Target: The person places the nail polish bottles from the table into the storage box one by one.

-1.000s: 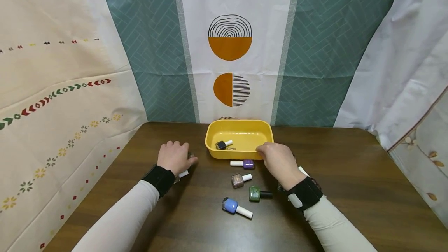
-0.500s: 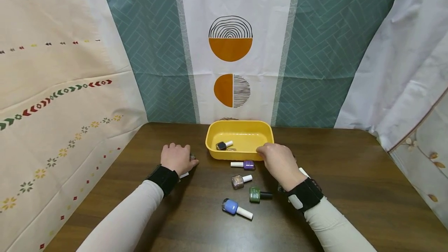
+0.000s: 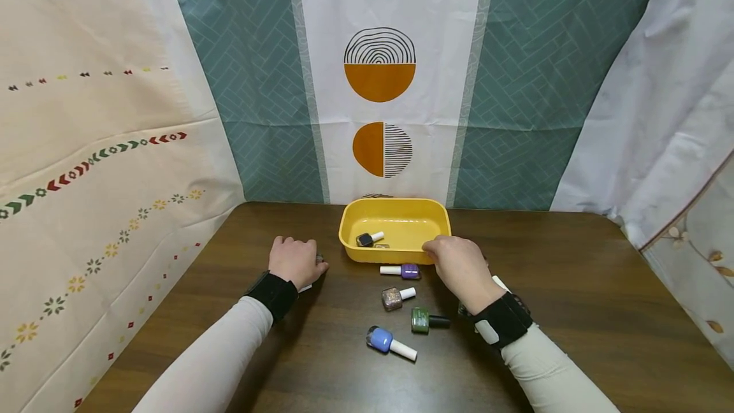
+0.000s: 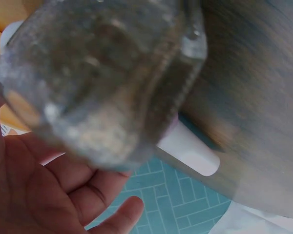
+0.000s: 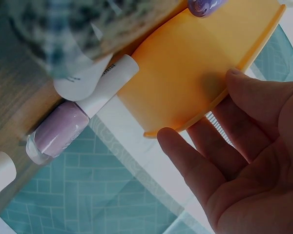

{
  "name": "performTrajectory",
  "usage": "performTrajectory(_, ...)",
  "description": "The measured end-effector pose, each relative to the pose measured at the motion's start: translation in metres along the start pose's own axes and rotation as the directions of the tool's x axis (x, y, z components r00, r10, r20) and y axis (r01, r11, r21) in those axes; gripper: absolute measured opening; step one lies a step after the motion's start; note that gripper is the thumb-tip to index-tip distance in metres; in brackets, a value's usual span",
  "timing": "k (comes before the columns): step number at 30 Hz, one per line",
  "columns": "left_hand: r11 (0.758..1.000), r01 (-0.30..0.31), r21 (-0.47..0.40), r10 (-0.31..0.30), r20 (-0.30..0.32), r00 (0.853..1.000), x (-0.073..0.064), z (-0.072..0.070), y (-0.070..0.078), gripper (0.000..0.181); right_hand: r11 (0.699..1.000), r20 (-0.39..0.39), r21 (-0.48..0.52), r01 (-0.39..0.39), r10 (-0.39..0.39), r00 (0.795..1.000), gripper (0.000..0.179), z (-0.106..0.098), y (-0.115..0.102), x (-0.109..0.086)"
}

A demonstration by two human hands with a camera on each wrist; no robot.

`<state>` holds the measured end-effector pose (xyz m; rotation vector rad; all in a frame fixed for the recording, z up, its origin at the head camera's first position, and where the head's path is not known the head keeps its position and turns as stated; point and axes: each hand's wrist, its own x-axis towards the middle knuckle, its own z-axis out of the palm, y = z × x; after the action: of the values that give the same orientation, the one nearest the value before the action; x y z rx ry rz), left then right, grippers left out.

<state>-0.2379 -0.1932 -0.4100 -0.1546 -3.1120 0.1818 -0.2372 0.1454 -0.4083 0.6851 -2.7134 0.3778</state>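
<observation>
My right hand (image 3: 459,266) pinches the near right rim of a yellow tray (image 3: 355,253), thumb outside and fingers behind its wall in the right wrist view. Inside lie a dark nail polish bottle (image 3: 364,240) and another, mostly hidden one (image 3: 381,246). On the left my left hand (image 3: 296,261) is low over the table, its thumb beside a small nail polish bottle (image 3: 320,259). A blurred glittery bottle (image 4: 102,83) blocks much of the left wrist view, with a white cap (image 4: 190,151) beyond it; I cannot tell whether the fingers grip a bottle.
Purple (image 3: 410,271), glittery (image 3: 392,299), green (image 3: 420,320) and blue (image 3: 379,339) nail polish bottles lie before the tray on the wooden table (image 3: 321,368). A pink one (image 5: 61,129) and others lie under my right wrist. Patterned cloth (image 3: 264,113) hangs behind.
My left hand has shifted slightly away from me and to the right, covering more of a white cap under its wrist. The right hand has stayed at the tray's rim.
</observation>
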Motion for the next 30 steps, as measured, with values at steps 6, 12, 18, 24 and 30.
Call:
performTrajectory(6,1.0,-0.006,-0.019,0.005,-0.016,1.0,0.002,0.001,0.001,0.041,1.0,0.0,0.007,-0.007,0.007,1.0,0.009,0.002,-0.001,0.001)
performTrajectory(12,0.998,-0.004,-0.058,0.002,-0.028,1.0,0.007,0.005,-0.001,0.036,1.0,0.0,0.004,0.0,0.0,1.0,0.009,0.001,-0.002,0.0)
performTrajectory(18,0.996,-0.02,-0.092,0.013,-0.074,0.997,0.007,-0.002,0.001,0.031,1.0,-0.001,0.005,0.0,0.0,1.0,0.008,0.001,-0.002,-0.001)
performTrajectory(24,0.993,-0.037,-0.11,0.018,-0.165,0.986,0.007,-0.015,0.002,0.027,1.0,0.006,0.001,-0.015,0.015,1.0,0.009,0.001,-0.002,0.0)
performTrajectory(30,0.991,-0.07,-0.111,0.035,-0.284,0.958,0.007,-0.029,0.005,0.027,1.0,0.013,0.0,-0.023,0.023,1.0,0.009,-0.001,-0.001,0.0)
